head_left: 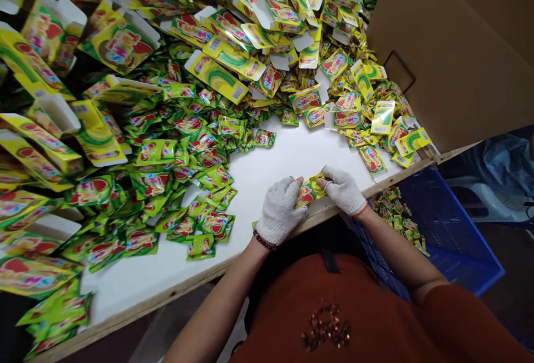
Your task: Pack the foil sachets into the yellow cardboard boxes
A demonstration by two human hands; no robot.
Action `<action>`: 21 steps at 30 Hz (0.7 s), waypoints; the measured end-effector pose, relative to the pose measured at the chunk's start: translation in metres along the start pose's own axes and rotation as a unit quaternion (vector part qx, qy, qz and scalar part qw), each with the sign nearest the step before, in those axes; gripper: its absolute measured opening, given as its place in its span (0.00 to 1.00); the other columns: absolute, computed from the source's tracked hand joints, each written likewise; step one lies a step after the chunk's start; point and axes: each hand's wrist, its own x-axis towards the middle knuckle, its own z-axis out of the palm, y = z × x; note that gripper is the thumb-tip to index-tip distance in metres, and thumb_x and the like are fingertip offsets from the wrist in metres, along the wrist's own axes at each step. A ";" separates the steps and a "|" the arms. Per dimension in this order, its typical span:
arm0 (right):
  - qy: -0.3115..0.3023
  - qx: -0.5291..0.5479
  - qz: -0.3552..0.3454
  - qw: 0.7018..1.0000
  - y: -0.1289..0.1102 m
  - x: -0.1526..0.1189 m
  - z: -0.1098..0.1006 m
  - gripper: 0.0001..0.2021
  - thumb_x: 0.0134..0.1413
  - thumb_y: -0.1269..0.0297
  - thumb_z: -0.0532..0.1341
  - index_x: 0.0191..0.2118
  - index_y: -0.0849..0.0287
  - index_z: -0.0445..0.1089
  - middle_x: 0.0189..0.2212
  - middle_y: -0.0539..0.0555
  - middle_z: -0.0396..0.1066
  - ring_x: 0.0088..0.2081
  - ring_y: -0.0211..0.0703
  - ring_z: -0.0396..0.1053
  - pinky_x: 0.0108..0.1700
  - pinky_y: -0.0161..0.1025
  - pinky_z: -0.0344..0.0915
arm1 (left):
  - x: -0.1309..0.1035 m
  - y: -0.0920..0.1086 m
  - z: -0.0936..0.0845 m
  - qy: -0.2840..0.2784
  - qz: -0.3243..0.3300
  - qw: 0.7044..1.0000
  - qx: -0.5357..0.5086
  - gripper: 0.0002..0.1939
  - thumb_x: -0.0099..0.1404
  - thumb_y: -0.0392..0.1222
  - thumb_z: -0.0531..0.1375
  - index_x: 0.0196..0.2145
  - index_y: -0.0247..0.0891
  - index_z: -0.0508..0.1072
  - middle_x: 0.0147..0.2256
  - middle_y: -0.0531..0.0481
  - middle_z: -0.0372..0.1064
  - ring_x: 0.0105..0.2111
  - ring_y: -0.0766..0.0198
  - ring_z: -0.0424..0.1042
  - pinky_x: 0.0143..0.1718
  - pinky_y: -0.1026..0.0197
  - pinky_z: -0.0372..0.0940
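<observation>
In the head view, my left hand [281, 210], in a white glove with a beaded bracelet at the wrist, pinches a small green-and-red candy packet [306, 193] near the table's front edge. My right hand [344, 190], gloved too, is closed on a yellow candy packet [317, 185] at the right end of the green one. The two pieces meet or overlap between my hands; I cannot tell whether they are joined. Fingers hide part of both. Left of my hands lie loose green candy packets [202, 246].
Yellow candy boxes [221, 76], several with flaps raised, are heaped at the back and left. More boxes [372, 160] lie to the right. A large cardboard box [454, 51] stands at the right end. Below the wooden edge is a blue crate [459, 240] with small yellow-green packs inside.
</observation>
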 end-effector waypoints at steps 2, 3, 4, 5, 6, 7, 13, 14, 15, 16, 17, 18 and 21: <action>-0.003 0.033 0.010 0.999 0.004 0.001 -0.003 0.10 0.54 0.59 0.59 0.35 0.61 0.70 0.30 0.51 0.69 0.32 0.40 0.64 0.36 0.36 0.59 | 0.000 -0.001 -0.003 -0.005 0.022 0.999 0.042 0.28 0.57 0.41 0.61 0.56 0.32 0.66 0.48 0.36 0.69 0.45 0.48 0.69 0.43 0.49 0.65; -0.010 0.037 0.008 0.999 0.005 0.000 -0.005 0.11 0.53 0.58 0.60 0.36 0.61 0.69 0.30 0.51 0.69 0.33 0.40 0.63 0.36 0.36 0.59 | 0.000 -0.001 -0.004 -0.007 0.030 0.997 0.064 0.29 0.57 0.41 0.61 0.57 0.32 0.66 0.49 0.36 0.69 0.44 0.47 0.69 0.42 0.49 0.64; -0.022 0.036 0.006 0.999 0.005 0.000 -0.006 0.11 0.52 0.58 0.60 0.35 0.61 0.69 0.29 0.50 0.68 0.32 0.40 0.63 0.36 0.36 0.58 | 0.000 -0.001 -0.006 -0.010 0.035 0.996 0.084 0.29 0.57 0.41 0.61 0.57 0.32 0.67 0.49 0.36 0.69 0.44 0.47 0.69 0.41 0.49 0.64; -0.037 0.034 0.008 0.999 0.004 -0.001 -0.006 0.10 0.51 0.58 0.60 0.34 0.61 0.68 0.28 0.50 0.67 0.32 0.39 0.62 0.35 0.35 0.57 | 0.001 0.000 -0.007 -0.013 0.038 0.994 0.099 0.30 0.56 0.40 0.61 0.57 0.32 0.67 0.48 0.36 0.69 0.43 0.47 0.68 0.39 0.49 0.63; -0.049 0.035 0.013 0.998 0.003 -0.002 -0.006 0.10 0.51 0.59 0.60 0.32 0.61 0.67 0.26 0.49 0.65 0.30 0.38 0.61 0.34 0.35 0.56 | 0.001 0.001 -0.007 -0.018 0.039 0.993 0.109 0.30 0.56 0.40 0.61 0.57 0.33 0.67 0.47 0.37 0.69 0.42 0.47 0.68 0.38 0.50 0.63; -0.060 0.041 0.021 0.997 0.002 -0.003 -0.006 0.09 0.51 0.59 0.59 0.31 0.60 0.67 0.25 0.48 0.64 0.29 0.37 0.59 0.32 0.34 0.54 | 0.001 0.002 -0.007 -0.023 0.039 0.992 0.114 0.30 0.56 0.40 0.61 0.56 0.33 0.68 0.47 0.37 0.69 0.41 0.47 0.68 0.37 0.50 0.62; -0.073 0.150 0.076 0.983 0.000 -0.002 -0.003 0.12 0.52 0.56 0.58 0.31 0.61 0.68 0.23 0.47 0.63 0.27 0.35 0.58 0.29 0.33 0.54 | -0.001 -0.001 -0.002 0.033 0.064 0.995 0.074 0.29 0.54 0.40 0.62 0.55 0.32 0.69 0.46 0.37 0.70 0.41 0.49 0.68 0.37 0.51 0.62; -0.057 0.137 0.068 0.987 0.001 -0.001 -0.003 0.11 0.51 0.57 0.59 0.30 0.60 0.68 0.23 0.47 0.63 0.27 0.36 0.58 0.30 0.33 0.55 | -0.001 -0.001 -0.001 0.047 0.066 0.995 0.065 0.28 0.55 0.40 0.62 0.54 0.31 0.69 0.45 0.37 0.70 0.41 0.49 0.69 0.37 0.51 0.62; -0.035 0.111 0.054 0.992 0.002 -0.001 -0.002 0.10 0.50 0.58 0.60 0.29 0.60 0.68 0.24 0.48 0.63 0.28 0.36 0.59 0.31 0.33 0.55 | -0.002 -0.001 0.001 0.061 0.066 0.994 0.057 0.28 0.55 0.40 0.62 0.53 0.30 0.69 0.44 0.37 0.70 0.40 0.49 0.69 0.37 0.52 0.62; -0.011 0.078 0.039 0.996 0.002 0.000 -0.001 0.09 0.49 0.59 0.61 0.27 0.60 0.67 0.24 0.48 0.63 0.29 0.37 0.59 0.32 0.34 0.56 | -0.002 0.000 0.003 0.075 0.063 0.994 0.051 0.27 0.56 0.41 0.62 0.53 0.29 0.69 0.44 0.37 0.71 0.40 0.49 0.69 0.37 0.52 0.62; 0.011 0.047 0.028 0.998 0.002 0.000 0.000 0.09 0.48 0.60 0.62 0.25 0.60 0.67 0.24 0.49 0.63 0.30 0.38 0.59 0.33 0.35 0.56 | -0.002 0.000 0.004 0.088 0.059 0.993 0.050 0.27 0.56 0.41 0.62 0.53 0.28 0.69 0.43 0.36 0.71 0.40 0.49 0.69 0.37 0.52 0.62; 0.026 0.026 0.021 0.999 0.002 0.000 0.000 0.09 0.48 0.60 0.62 0.25 0.60 0.66 0.24 0.50 0.64 0.30 0.39 0.60 0.34 0.35 0.56 | -0.002 0.002 0.006 0.098 0.055 0.992 0.053 0.26 0.56 0.41 0.62 0.52 0.28 0.69 0.43 0.36 0.71 0.40 0.49 0.69 0.36 0.53 0.62; -0.006 0.049 0.015 0.999 0.000 -0.002 0.000 0.10 0.51 0.59 0.60 0.27 0.61 0.69 0.25 0.50 0.67 0.30 0.39 0.61 0.34 0.35 0.58 | -0.003 0.004 0.008 0.104 0.045 0.991 0.076 0.26 0.57 0.42 0.61 0.53 0.30 0.69 0.43 0.36 0.71 0.39 0.49 0.70 0.35 0.53 0.61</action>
